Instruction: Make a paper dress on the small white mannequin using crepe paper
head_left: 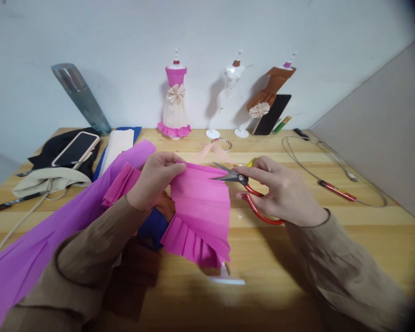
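My left hand [159, 177] pinches the upper edge of a pleated pink crepe paper piece [202, 203]. In my right hand [280, 189] are red-handled scissors [259, 210], their blades parted around the paper's upper right edge. The pink piece hangs over a small stand whose white base [226, 280] shows below it. Dark blue paper [154, 228] and a bit of brown lie under my left wrist, partly hidden. A long purple crepe sheet [65, 212] stretches beneath my left forearm.
At the back stand a pink-and-cream dressed mini mannequin [175, 101], a bare white one [228, 97] and a brown-dressed one [275, 85]. A bottle [81, 99] and a phone [76, 148] are at left. A cable [332, 147] and a red tool [337, 190] lie right.
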Action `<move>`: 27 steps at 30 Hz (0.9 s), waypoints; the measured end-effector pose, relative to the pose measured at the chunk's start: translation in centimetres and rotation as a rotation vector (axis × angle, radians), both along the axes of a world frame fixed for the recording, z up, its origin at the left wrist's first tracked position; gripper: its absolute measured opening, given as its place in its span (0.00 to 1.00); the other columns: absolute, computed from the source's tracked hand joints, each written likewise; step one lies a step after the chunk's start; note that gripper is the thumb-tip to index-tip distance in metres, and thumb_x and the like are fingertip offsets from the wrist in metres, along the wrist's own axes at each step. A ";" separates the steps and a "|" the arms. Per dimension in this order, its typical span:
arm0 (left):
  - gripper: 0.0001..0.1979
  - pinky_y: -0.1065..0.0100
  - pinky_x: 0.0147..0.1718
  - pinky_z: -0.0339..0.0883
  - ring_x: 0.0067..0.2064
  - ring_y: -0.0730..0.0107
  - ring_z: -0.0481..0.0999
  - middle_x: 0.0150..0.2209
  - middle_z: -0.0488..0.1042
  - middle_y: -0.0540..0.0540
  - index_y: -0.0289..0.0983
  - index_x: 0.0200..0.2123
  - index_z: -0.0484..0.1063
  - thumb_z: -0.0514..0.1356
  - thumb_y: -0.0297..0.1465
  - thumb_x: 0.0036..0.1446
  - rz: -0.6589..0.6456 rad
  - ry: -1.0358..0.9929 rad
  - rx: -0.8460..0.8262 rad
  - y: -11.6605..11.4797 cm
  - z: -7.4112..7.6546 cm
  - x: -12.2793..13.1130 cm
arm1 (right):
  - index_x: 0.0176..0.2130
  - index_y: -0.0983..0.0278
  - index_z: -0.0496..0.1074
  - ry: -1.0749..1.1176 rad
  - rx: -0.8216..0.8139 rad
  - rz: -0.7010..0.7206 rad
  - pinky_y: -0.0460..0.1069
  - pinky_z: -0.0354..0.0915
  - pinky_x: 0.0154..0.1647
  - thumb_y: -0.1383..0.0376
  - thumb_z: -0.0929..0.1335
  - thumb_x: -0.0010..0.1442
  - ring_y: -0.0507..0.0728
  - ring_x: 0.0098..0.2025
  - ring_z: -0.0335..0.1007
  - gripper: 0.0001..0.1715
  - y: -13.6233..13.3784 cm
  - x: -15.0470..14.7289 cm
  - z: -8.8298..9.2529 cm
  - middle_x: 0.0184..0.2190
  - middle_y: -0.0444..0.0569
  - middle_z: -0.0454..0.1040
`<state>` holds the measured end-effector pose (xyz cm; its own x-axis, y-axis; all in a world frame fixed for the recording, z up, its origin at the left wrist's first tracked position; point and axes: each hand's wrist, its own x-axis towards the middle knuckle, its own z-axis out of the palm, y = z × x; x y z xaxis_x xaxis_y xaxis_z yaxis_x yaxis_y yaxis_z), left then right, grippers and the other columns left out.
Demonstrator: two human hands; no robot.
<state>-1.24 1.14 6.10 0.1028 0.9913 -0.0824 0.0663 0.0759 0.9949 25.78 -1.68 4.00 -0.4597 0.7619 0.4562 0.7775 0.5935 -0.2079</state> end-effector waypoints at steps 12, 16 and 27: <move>0.06 0.74 0.19 0.46 0.19 0.79 0.59 0.17 0.64 0.53 0.36 0.19 0.71 0.63 0.27 0.46 0.020 0.042 0.037 -0.3 0.2 0.4 | 0.54 0.59 0.77 -0.004 0.013 0.004 0.50 0.58 0.27 0.56 0.69 0.62 0.54 0.27 0.60 0.23 -0.4 -0.3 0.3 0.29 0.46 0.64; 0.06 0.74 0.19 0.47 0.19 0.79 0.59 0.17 0.65 0.53 0.36 0.19 0.70 0.62 0.26 0.46 0.016 0.030 0.022 -0.4 0.3 0.5 | 0.54 0.60 0.78 -0.014 0.020 0.003 0.50 0.57 0.27 0.54 0.69 0.63 0.54 0.25 0.60 0.23 -0.4 -0.1 0.1 0.28 0.46 0.64; 0.04 0.75 0.19 0.49 0.20 0.79 0.60 0.19 0.67 0.54 0.36 0.21 0.70 0.61 0.26 0.45 0.011 0.055 0.028 -0.4 0.4 0.4 | 0.50 0.67 0.79 -0.078 0.126 0.095 0.48 0.56 0.23 0.54 0.68 0.66 0.52 0.22 0.59 0.23 0.0 0.3 -0.1 0.24 0.44 0.64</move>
